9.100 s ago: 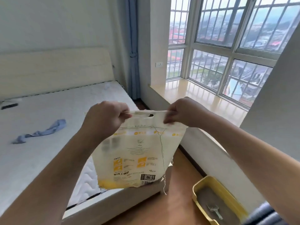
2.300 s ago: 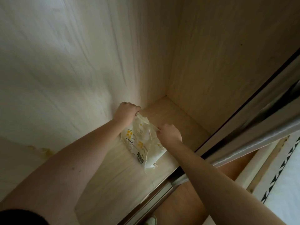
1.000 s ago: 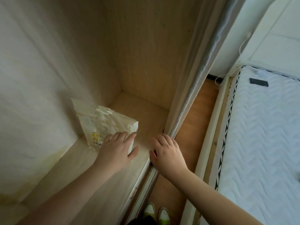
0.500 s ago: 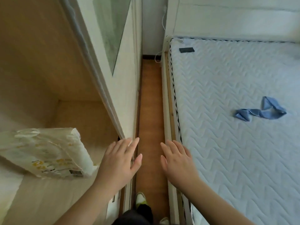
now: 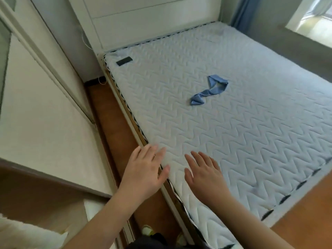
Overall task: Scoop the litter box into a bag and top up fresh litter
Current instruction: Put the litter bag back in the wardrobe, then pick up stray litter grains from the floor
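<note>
Soft daylight (window-side), slight blur

I find no legible text, brand, number or sign anywhere in view. The small dark tag (image 5: 124, 61) sewn at the corner of the mattress (image 5: 224, 123) carries no marking I can read. The pale bag corner (image 5: 27, 236) at lower left shows no print.

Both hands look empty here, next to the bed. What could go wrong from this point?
Both the left hand and the right hand are open and hold nothing. The gap of floor between wardrobe and mattress is narrow, so a hip or shin might knock the bed edge while turning. The pale bag sits at the wardrobe opening; if left unsealed there, it might tip and spill.
</note>
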The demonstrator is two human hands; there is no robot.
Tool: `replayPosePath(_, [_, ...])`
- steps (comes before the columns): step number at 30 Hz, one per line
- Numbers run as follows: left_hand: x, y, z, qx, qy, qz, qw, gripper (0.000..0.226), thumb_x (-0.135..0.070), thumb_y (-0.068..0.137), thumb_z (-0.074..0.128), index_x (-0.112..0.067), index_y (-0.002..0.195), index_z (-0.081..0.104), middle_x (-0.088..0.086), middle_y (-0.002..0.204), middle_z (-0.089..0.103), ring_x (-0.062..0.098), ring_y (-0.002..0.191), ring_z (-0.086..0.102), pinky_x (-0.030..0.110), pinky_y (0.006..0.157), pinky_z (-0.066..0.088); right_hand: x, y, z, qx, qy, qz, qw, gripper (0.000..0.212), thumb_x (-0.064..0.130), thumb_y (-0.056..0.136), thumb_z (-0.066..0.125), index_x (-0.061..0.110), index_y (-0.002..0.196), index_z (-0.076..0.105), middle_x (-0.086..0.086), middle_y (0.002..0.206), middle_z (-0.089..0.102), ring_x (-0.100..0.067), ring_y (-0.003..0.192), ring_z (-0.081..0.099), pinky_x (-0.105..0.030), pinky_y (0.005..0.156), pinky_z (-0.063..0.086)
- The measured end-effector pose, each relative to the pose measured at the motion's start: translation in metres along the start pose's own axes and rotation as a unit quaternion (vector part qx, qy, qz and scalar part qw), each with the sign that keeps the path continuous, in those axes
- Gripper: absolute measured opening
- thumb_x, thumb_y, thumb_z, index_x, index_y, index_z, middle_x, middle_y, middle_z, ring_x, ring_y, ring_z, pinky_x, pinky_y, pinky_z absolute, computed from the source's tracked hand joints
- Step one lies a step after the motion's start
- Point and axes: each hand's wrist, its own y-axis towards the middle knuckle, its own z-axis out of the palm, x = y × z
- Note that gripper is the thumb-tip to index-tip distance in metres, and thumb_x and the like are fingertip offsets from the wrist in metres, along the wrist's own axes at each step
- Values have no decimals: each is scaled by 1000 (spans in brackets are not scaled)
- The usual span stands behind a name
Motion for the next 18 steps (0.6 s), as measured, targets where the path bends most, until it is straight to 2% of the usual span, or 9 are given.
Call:
replayPosePath(4, [-43, 23, -2, 21, 20, 64, 997, 72, -60, 91, 1, -31, 153, 24, -4, 159, 27, 16, 148, 18, 41, 122, 9, -43, -23, -9, -47, -7, 78, 996, 64, 46, 93, 11, 23, 141, 45, -1, 147, 45, -23, 138, 38, -40, 114, 26])
replayPosePath(7, [-74, 42, -3, 16, 16, 109, 994, 73, -61, 91, 5, -29, 151, 32, 0, 157, 35, 19, 147, 25, 43, 121, 16, -71, -39, -11, -54, 10, 122, 991, 64, 44, 92, 10, 22, 143, 42, -1, 149, 42, -23, 140, 35, -41, 115, 24])
replayPosePath(11, [-101, 67, -1, 33, -4, 159, 987, 80, -63, 85, -5, -33, 154, 19, -5, 162, 19, 14, 150, 11, 36, 121, 2, -104, -49, -8, -67, 14, 212, 975, 58, 39, 92, 19, 20, 135, 52, -3, 141, 52, -26, 133, 45, -43, 109, 34])
replayPosePath(13, [-111, 82, 0, 35, -5, 188, 981, 82, -64, 83, -8, -33, 154, 18, -6, 162, 18, 12, 150, 10, 35, 121, 2, -116, -54, -10, -67, 19, 265, 962, 53, 37, 91, 26, 19, 129, 58, -4, 134, 58, -27, 126, 52, -44, 103, 40])
replayPosePath(15, [-121, 97, 4, 52, -9, 228, 972, 82, -65, 84, -4, -31, 154, 21, -5, 161, 24, 14, 149, 16, 36, 121, 7, -123, -61, -12, -79, 35, 306, 948, 55, 38, 91, 24, 18, 131, 57, -5, 136, 56, -27, 127, 51, -44, 105, 38])
replayPosePath(18, [-141, 122, 9, 51, -5, 288, 956, 73, -62, 90, 12, -27, 151, 33, -1, 153, 41, 19, 143, 33, 41, 117, 23, -132, -74, -10, -105, 51, 347, 931, 64, 41, 91, 12, 19, 142, 44, -5, 149, 42, -26, 139, 35, -43, 114, 25])
